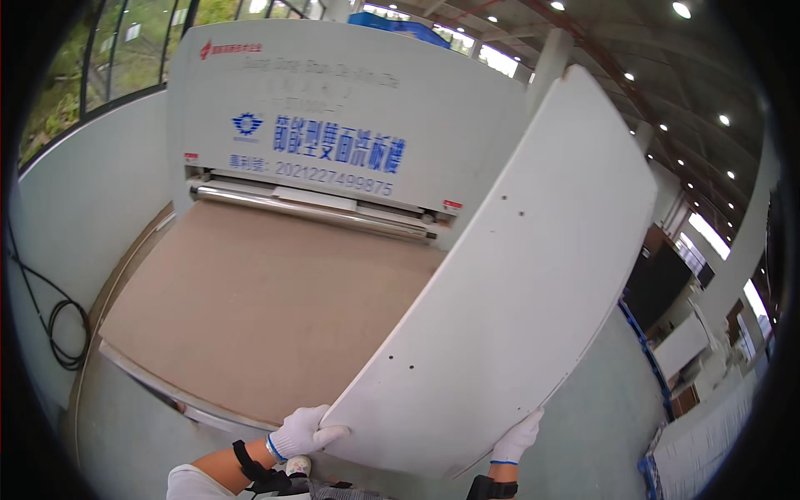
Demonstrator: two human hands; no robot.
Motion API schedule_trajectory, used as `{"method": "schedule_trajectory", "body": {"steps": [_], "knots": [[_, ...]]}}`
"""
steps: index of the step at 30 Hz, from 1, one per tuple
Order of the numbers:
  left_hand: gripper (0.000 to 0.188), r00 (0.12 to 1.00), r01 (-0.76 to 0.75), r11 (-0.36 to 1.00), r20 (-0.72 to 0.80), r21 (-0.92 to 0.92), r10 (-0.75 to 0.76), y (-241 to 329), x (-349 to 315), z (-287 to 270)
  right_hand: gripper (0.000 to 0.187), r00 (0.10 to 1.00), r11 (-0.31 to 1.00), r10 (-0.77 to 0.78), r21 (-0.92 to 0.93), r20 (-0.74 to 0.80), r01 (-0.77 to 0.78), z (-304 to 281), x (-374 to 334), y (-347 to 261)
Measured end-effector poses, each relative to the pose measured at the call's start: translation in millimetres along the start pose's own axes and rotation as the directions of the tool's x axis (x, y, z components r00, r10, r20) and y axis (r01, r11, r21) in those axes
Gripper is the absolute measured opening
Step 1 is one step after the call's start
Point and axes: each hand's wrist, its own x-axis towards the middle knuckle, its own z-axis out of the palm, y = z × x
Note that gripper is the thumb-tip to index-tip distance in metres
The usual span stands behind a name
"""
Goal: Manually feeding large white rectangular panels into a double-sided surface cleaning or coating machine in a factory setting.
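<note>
Tilted white panel (508, 283) blocks the right; brown feed table (258, 308) lies open

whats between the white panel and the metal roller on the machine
In the head view, only bare brown feed table lies between the white panel and the metal roller.

**Panel tilted over the feed table**

The panel (517, 275) rises right of the table (250, 308), overlapping its right side. Behind the table stands the machine (333, 108), its roller (308, 208) along the table's far edge. A cable (58, 325) lies left.
</note>
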Motion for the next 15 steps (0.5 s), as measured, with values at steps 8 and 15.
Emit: {"method": "schedule_trajectory", "body": {"steps": [8, 15], "knots": [[0.052, 0.917, 0.214, 0.936, -0.273, -0.279, -0.291, -95, -39, -59, 0.052, 0.927, 0.926, 0.214, -0.365, 0.307, -0.093, 146, -65, 27], [0.044, 0.877, 0.236, 0.888, -0.308, -0.394, -0.37, -126, -50, -113, 0.059, 0.805, 0.69, 0.403, -0.722, 0.436, 0.046, 230, -104, 44]]}}
